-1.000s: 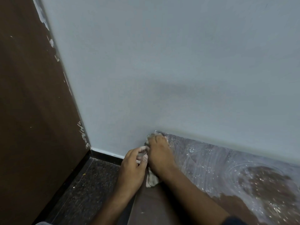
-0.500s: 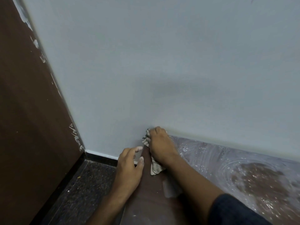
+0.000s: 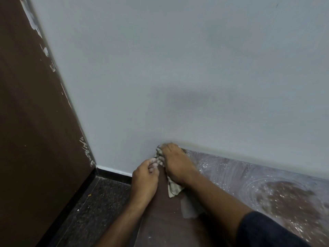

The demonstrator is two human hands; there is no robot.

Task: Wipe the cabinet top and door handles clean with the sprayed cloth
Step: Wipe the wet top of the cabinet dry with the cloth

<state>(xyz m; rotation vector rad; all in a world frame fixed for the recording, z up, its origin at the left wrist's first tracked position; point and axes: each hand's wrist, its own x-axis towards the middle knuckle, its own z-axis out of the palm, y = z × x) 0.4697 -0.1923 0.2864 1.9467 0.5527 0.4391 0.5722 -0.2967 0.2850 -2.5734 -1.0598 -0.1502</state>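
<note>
Head view, looking down at a brown cabinet top [image 3: 170, 227] set vs. a pale grey wall [image 3: 178, 68]. Right hand [image 3: 175, 164] lies palm-down on a crumpled beige cloth [image 3: 173, 188], pressing it into the top's back left corner, right where top meets wall. Fingers bend over the cloth's far end; fingertips hidden behind the knuckles, so how tightly they clamp it can't be told for sure. Most of the cloth is under the palm; only a loose tail sticks out near the wrist & a small bunch at the knuckles. Left hand [image 3: 145, 177] sits just beside it at the top's left edge, fingers curled in, tips touching the cloth's left side; whether it pinches fabric or only rests there is unclear.

Right part of the top carries whitish foamy smears [image 3: 258, 177], cut off by the frame edge. Dark blue sleeve [image 3: 263, 230] at lower right, partly cropped. Dark speckled floor [image 3: 99, 202] lower left, dark brown panel [image 3: 32, 122] w/ chipped white flecks along its edge. No door handles in view.
</note>
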